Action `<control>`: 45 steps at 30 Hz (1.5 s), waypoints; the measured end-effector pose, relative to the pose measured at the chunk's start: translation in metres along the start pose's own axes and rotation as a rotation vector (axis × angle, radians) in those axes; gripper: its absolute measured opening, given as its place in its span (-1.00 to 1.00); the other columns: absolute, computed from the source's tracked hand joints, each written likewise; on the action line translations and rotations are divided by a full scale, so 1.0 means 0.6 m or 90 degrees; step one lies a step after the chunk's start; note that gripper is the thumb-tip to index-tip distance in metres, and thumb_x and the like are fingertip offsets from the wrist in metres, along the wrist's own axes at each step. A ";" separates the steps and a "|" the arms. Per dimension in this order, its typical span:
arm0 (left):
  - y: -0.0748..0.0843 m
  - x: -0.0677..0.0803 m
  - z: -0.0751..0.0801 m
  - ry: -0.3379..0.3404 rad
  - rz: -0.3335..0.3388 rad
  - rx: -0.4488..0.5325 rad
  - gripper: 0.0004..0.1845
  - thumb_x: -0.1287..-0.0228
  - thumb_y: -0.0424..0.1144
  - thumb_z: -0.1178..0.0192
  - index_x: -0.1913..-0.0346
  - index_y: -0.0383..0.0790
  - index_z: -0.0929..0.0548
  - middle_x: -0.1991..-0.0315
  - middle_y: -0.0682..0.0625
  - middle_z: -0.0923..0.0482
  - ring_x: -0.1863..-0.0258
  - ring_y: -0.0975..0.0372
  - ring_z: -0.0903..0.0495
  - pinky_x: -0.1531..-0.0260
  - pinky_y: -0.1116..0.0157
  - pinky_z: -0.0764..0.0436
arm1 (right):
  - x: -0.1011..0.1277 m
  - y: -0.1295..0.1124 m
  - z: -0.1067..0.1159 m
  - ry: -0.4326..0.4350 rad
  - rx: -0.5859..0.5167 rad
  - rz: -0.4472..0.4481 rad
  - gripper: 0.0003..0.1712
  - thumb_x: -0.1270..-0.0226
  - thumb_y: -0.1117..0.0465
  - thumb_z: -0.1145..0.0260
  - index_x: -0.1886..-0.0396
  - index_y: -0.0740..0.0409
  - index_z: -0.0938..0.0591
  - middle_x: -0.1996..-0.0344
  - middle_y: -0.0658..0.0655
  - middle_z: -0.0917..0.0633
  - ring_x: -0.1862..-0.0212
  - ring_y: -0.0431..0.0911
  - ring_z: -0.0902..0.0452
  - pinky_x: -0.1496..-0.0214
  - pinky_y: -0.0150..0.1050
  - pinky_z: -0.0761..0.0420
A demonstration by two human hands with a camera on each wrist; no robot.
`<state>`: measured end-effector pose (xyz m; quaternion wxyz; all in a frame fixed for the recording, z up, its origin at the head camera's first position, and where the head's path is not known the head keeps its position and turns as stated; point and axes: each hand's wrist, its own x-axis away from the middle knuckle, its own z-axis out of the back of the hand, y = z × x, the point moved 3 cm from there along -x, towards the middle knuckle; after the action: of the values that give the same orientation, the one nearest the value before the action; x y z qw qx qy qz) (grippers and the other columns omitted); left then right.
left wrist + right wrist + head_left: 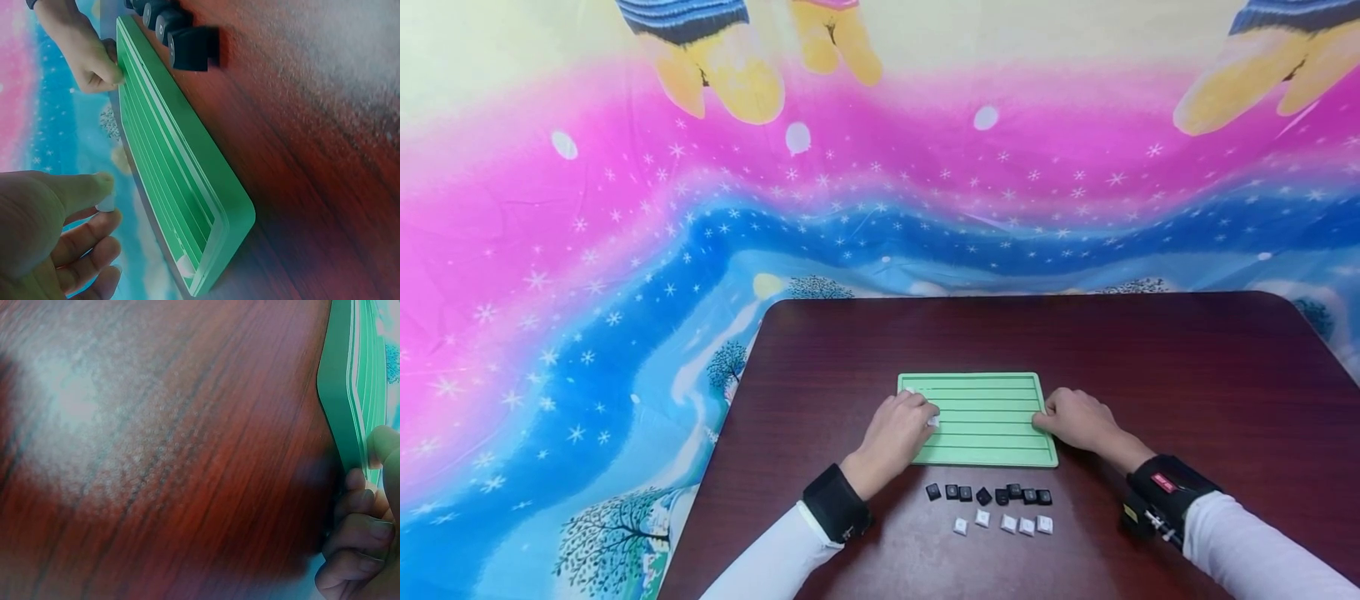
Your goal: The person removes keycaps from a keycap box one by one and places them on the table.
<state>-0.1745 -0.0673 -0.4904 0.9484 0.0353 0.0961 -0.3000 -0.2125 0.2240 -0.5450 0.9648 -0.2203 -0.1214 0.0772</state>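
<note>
A light green ridged tray (988,429) lies on the table. Over its left side is my left hand (897,429), pinching a white keycap (106,204) between thumb and fingertip. Another white keycap (185,266) sits inside the tray near a corner, largely covered by the left hand in the head view. My right hand (1081,421) grips the tray's right edge, thumb on the rim and the other fingers curled at the outer side, as the right wrist view shows.
In front of the tray, several black keycaps (965,493) form a loose row. Nearer still lie several white keycaps (1008,523). All rest on the dark reddish-brown table (820,358). Behind it hangs a colourful printed cloth (880,167).
</note>
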 end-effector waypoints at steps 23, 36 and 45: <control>0.016 0.028 0.016 0.020 -0.039 0.017 -0.81 -0.24 -0.09 -0.41 0.12 -0.01 -0.77 0.23 0.16 -0.75 0.23 0.30 -0.62 0.34 0.42 -0.50 | 0.000 0.003 0.000 -0.004 -0.004 -0.004 -0.51 -0.25 0.04 -0.27 0.81 -0.05 -0.29 0.79 -0.12 -0.16 0.69 -0.19 -0.07 0.59 -0.35 -0.01; 0.026 0.049 0.017 0.000 -0.044 0.024 -0.82 -0.21 -0.07 -0.44 0.14 0.03 -0.77 0.24 0.18 -0.73 0.23 0.33 -0.61 0.30 0.44 -0.51 | 0.001 0.000 0.001 -0.006 -0.008 -0.006 -0.50 -0.25 0.05 -0.27 0.81 -0.06 -0.28 0.79 -0.13 -0.17 0.69 -0.20 -0.07 0.59 -0.35 0.00; 0.030 0.055 0.017 -0.029 -0.047 0.029 -0.79 -0.16 -0.05 -0.46 0.16 0.02 -0.77 0.26 0.17 -0.74 0.26 0.32 -0.60 0.31 0.44 -0.48 | 0.001 0.000 0.001 0.002 -0.006 -0.001 -0.50 -0.25 0.07 -0.27 0.81 -0.05 -0.28 0.79 -0.12 -0.16 0.68 -0.20 -0.07 0.58 -0.35 0.00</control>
<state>-0.1361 -0.0720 -0.4870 0.9376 0.0461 0.0690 -0.3378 -0.2120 0.2241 -0.5444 0.9639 -0.2249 -0.1204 0.0758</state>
